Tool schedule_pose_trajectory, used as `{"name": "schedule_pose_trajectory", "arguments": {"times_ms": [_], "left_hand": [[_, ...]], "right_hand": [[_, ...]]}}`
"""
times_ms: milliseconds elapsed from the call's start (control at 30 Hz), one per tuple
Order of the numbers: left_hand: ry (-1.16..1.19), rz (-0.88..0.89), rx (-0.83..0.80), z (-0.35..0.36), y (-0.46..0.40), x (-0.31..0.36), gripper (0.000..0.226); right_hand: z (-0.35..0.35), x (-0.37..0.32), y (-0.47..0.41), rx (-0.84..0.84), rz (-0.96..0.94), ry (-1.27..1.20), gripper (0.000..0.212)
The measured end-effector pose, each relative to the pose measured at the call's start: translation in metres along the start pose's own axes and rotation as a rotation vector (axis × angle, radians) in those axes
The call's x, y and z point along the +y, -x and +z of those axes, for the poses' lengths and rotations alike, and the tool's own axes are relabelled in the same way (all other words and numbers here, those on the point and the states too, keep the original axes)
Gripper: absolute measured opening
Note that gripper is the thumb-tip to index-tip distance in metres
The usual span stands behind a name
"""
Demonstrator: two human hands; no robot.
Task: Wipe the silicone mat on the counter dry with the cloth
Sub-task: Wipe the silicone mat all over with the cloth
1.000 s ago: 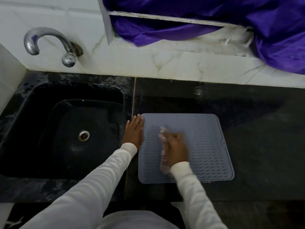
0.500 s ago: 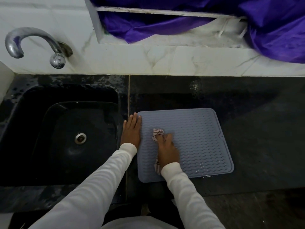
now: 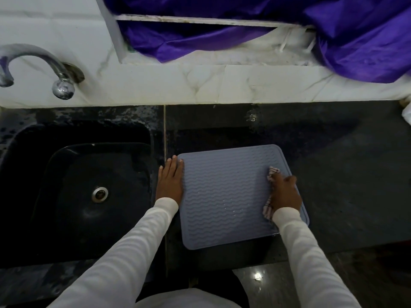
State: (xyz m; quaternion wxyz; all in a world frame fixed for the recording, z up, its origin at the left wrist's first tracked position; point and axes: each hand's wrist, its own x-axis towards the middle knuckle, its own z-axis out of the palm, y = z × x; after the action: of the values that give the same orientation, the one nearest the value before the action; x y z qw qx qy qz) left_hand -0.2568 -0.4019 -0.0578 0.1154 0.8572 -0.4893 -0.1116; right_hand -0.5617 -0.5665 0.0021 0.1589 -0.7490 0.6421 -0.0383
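Note:
A grey-blue silicone mat with wavy ridges lies flat on the dark counter, just right of the sink. My left hand rests flat, fingers together, along the mat's left edge. My right hand presses a bunched white cloth with red checks onto the mat near its right edge. Cloth ends stick out above the fingers and below the wrist. A few water drops glint on the mat's lower middle.
A black sink with a round drain fills the left side, under a chrome tap on the white marble wall. Purple fabric hangs over a ledge at the back. The counter's front edge runs just below the mat.
My right hand has swept the cloth from the mat's left-middle across to its right edge. My left hand has stayed at the left edge. The view has shifted slightly.

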Motion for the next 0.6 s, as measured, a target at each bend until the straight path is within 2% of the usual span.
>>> {"name": "schedule_pose_trajectory", "arguments": {"times_ms": [67,233,300,367,500,600], "left_hand": [[-0.01,-0.006,-0.008,0.0,0.0,0.0,0.074],[-0.037,-0.008,-0.005,0.002,-0.001,-0.001,0.073],[-0.027,-0.007,-0.007,0.002,0.0,-0.001,0.073],[-0.035,-0.004,0.001,0.002,0.0,0.0,0.073],[-0.045,-0.008,-0.02,0.001,-0.001,0.0,0.07],[-0.038,-0.014,-0.012,0.0,-0.001,0.0,0.072]], "right_hand": [[-0.009,0.003,-0.005,0.02,0.036,0.008,0.035],[-0.012,0.011,-0.024,0.076,0.034,0.093,0.048],[-0.008,0.01,-0.027,0.055,0.038,0.131,0.03],[-0.009,0.007,-0.028,0.035,0.116,0.068,0.022],[-0.009,0.003,-0.026,0.034,0.209,0.024,0.024],[-0.01,-0.02,-0.019,0.018,0.108,-0.011,0.036]]}}
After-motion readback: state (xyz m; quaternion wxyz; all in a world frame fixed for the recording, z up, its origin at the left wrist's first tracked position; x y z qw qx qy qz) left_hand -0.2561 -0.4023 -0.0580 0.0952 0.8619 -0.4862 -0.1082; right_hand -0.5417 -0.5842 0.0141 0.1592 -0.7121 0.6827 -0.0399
